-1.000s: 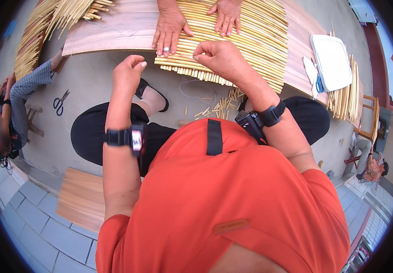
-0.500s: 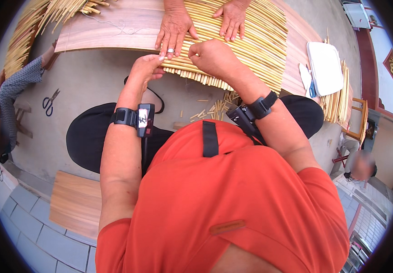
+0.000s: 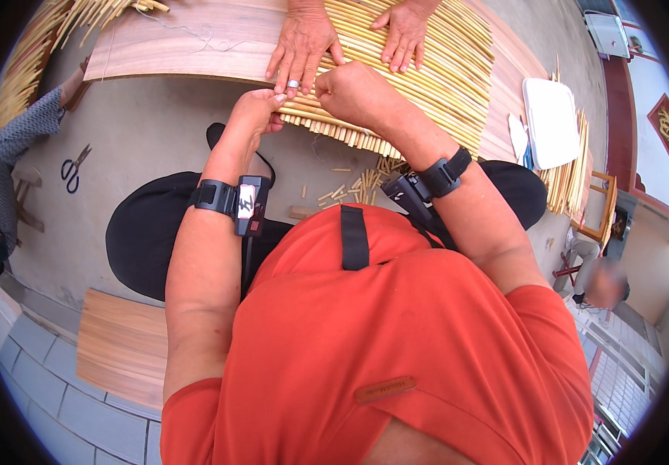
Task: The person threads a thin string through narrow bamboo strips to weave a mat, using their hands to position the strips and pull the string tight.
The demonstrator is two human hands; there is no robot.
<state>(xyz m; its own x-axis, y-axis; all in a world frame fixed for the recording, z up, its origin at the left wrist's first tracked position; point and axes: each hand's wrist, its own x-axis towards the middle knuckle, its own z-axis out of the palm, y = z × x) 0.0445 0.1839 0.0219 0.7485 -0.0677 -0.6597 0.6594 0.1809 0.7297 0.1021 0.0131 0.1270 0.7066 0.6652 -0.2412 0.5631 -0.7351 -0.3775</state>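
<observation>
A mat of parallel yellow reed stalks (image 3: 443,93) lies across the wooden board (image 3: 156,43). My left hand (image 3: 253,116) is pinched at the mat's near left corner, on a stalk end there. My right hand (image 3: 354,93) is closed just right of it, on the mat's near edge; what its fingers hold is hidden. A co-worker's hands, one with a ring (image 3: 303,43) and the other (image 3: 403,39), lie spread on the stalks beyond mine. A loose pale thread hangs below the mat.
Scissors (image 3: 75,167) and short cut stalk pieces (image 3: 362,186) lie on the floor. A white plastic lid (image 3: 551,124) and loose stalk bundles (image 3: 569,182) are at right. More stalks (image 3: 24,70) lie upper left. Other people (image 3: 5,178) (image 3: 602,279) are at both sides; a loose board (image 3: 117,349) lies lower left.
My left hand has moved up and right from empty space to the mat's corner and closed there. My right hand has shifted slightly up and left. The view has shifted slightly.
</observation>
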